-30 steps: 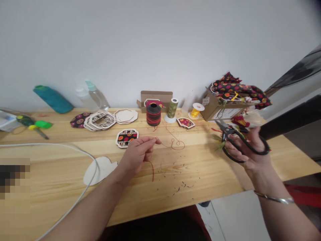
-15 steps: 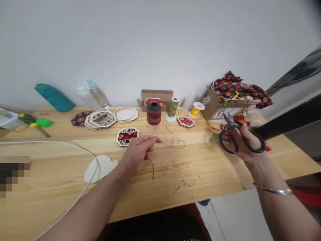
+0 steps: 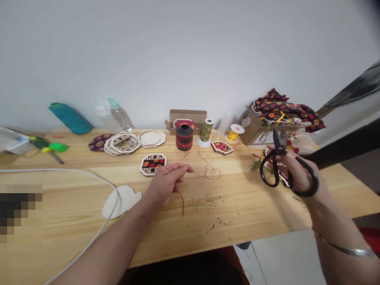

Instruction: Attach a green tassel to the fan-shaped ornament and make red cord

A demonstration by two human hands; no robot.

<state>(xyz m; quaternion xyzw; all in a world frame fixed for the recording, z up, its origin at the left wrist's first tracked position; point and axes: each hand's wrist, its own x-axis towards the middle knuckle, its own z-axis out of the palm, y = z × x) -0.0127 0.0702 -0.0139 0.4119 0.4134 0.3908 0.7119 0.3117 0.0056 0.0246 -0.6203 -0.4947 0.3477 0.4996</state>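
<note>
My left hand (image 3: 169,180) is closed in a pinch on a thin red thread (image 3: 183,204), whose short end hangs below the fingers. From the fingertips the thread runs right in loose loops on the wooden table (image 3: 237,190). Behind it stands a black spool with red thread (image 3: 184,136). My right hand (image 3: 299,170) holds black-handled scissors (image 3: 279,148) raised over the table's right side, blades pointing up. A frame with patterned cloth (image 3: 152,164) lies just beyond my left hand.
At the back stand a green spool (image 3: 207,130), a yellow spool (image 3: 234,134) and a cardboard box (image 3: 255,128) heaped with patterned cloth. Stacked wooden frames (image 3: 123,143) lie back left. A white cable (image 3: 89,174) crosses the left side, over a white cutout (image 3: 126,200).
My right hand has turned and moved slightly right and down with the scissors, whose blades now point more upright. My left hand keeps its pinch. The whole view has shifted slightly.
</note>
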